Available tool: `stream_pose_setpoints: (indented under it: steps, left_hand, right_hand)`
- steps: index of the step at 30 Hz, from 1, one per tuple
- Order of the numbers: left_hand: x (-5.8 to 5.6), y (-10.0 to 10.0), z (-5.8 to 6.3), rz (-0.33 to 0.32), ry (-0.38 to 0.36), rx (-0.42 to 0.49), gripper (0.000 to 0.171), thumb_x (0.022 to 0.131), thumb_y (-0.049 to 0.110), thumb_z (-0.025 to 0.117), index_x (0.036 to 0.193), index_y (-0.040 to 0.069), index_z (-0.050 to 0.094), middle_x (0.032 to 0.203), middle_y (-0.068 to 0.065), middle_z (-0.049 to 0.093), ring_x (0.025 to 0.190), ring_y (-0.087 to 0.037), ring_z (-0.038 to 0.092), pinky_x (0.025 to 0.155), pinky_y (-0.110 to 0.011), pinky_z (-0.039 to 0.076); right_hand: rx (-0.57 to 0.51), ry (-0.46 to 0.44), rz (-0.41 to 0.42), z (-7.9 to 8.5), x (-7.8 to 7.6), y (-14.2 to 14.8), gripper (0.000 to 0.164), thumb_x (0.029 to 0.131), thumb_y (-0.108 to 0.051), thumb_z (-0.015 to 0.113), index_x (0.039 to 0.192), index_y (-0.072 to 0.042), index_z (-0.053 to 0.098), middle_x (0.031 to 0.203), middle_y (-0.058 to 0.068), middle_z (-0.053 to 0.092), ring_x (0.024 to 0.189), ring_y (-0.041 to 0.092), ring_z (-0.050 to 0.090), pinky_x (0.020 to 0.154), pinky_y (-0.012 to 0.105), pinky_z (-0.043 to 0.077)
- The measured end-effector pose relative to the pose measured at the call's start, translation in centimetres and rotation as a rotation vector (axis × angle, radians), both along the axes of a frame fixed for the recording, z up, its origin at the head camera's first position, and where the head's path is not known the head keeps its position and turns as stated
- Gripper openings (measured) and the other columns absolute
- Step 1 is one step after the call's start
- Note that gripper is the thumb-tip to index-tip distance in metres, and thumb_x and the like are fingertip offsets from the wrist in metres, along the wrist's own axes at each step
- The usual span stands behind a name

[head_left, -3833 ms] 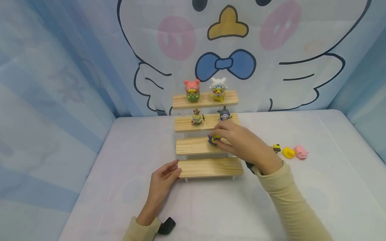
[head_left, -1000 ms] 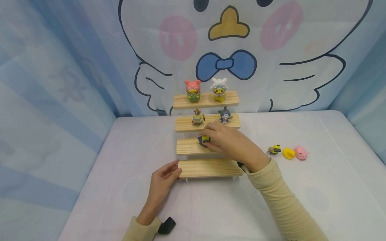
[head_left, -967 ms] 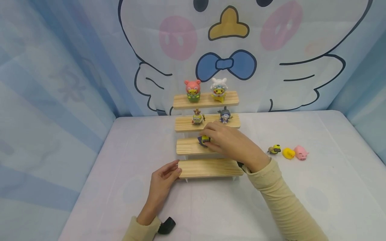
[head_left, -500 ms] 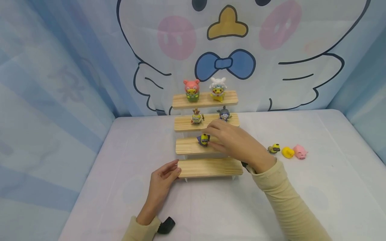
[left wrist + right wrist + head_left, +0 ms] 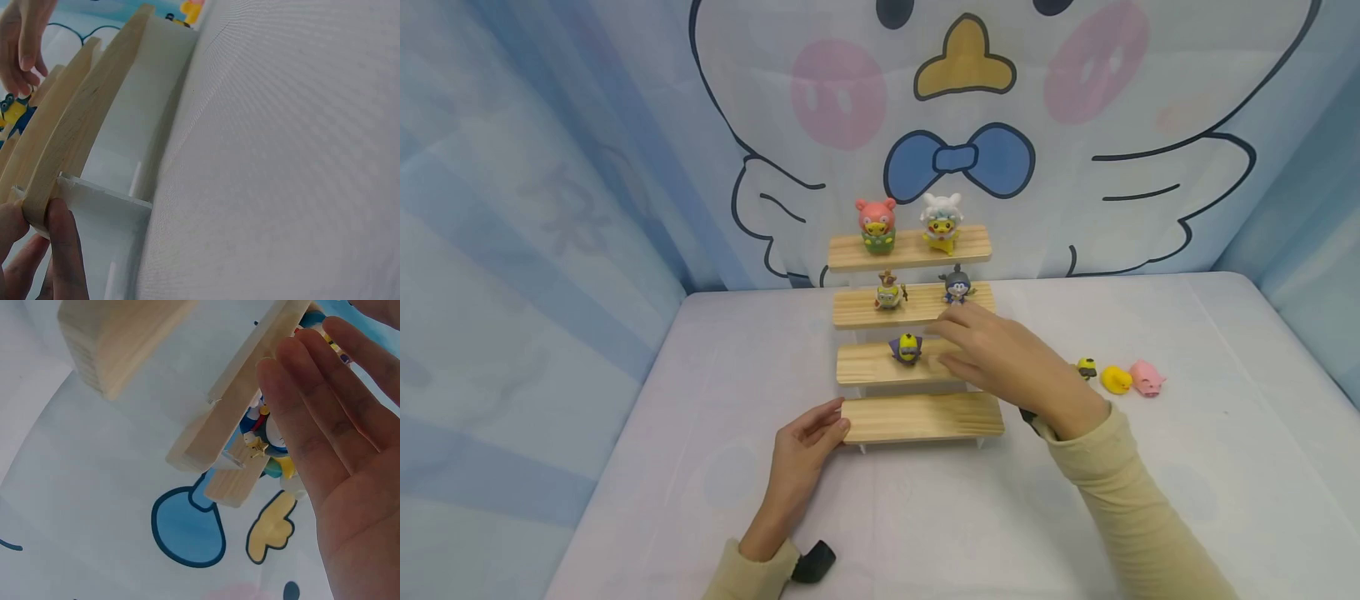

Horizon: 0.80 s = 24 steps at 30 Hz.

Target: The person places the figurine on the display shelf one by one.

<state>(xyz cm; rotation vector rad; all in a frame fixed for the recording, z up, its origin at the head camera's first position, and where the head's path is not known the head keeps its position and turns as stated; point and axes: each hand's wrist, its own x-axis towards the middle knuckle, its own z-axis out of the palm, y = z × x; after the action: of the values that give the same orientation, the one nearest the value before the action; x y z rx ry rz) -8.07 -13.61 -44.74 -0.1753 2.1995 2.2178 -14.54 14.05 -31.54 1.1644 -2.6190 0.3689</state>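
Observation:
A tiered display stand with wooden shelves (image 5: 922,418) stands mid-table. My left hand (image 5: 805,450) pinches the left end of its lowest shelf between thumb and fingers, as the left wrist view also shows. On the shelf above stands a yellow figurine with a purple cape (image 5: 907,349), upright near the middle. Just right of it is my right hand (image 5: 1000,354), apart from it, with relaxed fingers and nothing between them. In the right wrist view the fingers (image 5: 312,425) look straight. Behind that hand, a grey-hooded figurine (image 5: 957,285) is partly covered at its base.
A crowned yellow figurine (image 5: 888,292) shares the hooded one's shelf. On top stand a pink-hooded figurine (image 5: 877,227) and a white-hooded one (image 5: 942,223). Right on the table lie a small yellow-and-black toy (image 5: 1086,368), partly hidden, a yellow duck (image 5: 1117,380) and a pink pig (image 5: 1147,378).
My right hand slid the caped figurine leftward along its shelf, then let go and drew back to the right. The left hand stays on the lowest shelf.

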Motion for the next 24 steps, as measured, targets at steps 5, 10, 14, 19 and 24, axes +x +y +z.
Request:
stream_pose_setpoints:
  steps: [5,10,14,19,24]
  left_hand:
    - [0.0,0.0,0.0,0.001,0.0,-0.005,0.04,0.09,0.008,0.074,0.127,-0.003,0.065,0.114,-0.019,0.065,0.094,-0.008,0.067,0.08,-0.018,0.057]
    - [0.0,-0.1,0.1,0.002,-0.005,-0.007,0.04,0.089,0.009,0.074,0.126,-0.003,0.065,0.114,-0.019,0.066,0.094,-0.008,0.067,0.08,-0.018,0.057]
    - [0.0,-0.1,0.1,0.0,-0.005,-0.007,0.04,0.089,0.009,0.074,0.126,-0.003,0.065,0.115,-0.019,0.066,0.094,-0.008,0.067,0.08,-0.018,0.057]
    - [0.1,-0.1,0.0,0.0,-0.008,0.002,0.04,0.089,0.009,0.075,0.126,-0.003,0.065,0.114,-0.019,0.066,0.094,-0.009,0.067,0.08,-0.019,0.057]
    - [0.1,0.0,0.0,0.002,-0.01,0.006,0.04,0.089,0.009,0.075,0.126,-0.003,0.065,0.113,-0.018,0.066,0.093,-0.009,0.067,0.079,-0.019,0.057]
  right_hand:
    - [0.005,-0.001,-0.014,-0.3,0.1,0.6,0.036,0.089,-0.015,0.076,0.123,-0.008,0.067,0.111,0.007,0.062,0.098,0.018,0.059,0.079,0.034,0.058]
    - [0.008,-0.018,-0.037,-0.7,0.2,1.3,0.035,0.09,-0.015,0.075,0.122,-0.006,0.066,0.113,0.009,0.064,0.102,0.021,0.06,0.082,0.037,0.058]
    - [0.002,-0.034,-0.055,-1.0,0.2,2.0,0.034,0.089,-0.014,0.076,0.121,-0.006,0.067,0.113,0.008,0.065,0.101,0.02,0.061,0.081,0.036,0.058]
    - [-0.01,-0.045,-0.075,-1.3,0.1,2.9,0.035,0.086,-0.012,0.079,0.119,-0.007,0.068,0.113,0.006,0.065,0.098,0.017,0.061,0.078,0.033,0.058]
    - [-0.015,-0.033,-0.093,-1.7,0.0,3.8,0.03,0.085,-0.009,0.078,0.114,-0.006,0.07,0.111,0.006,0.065,0.098,0.018,0.061,0.078,0.035,0.058]
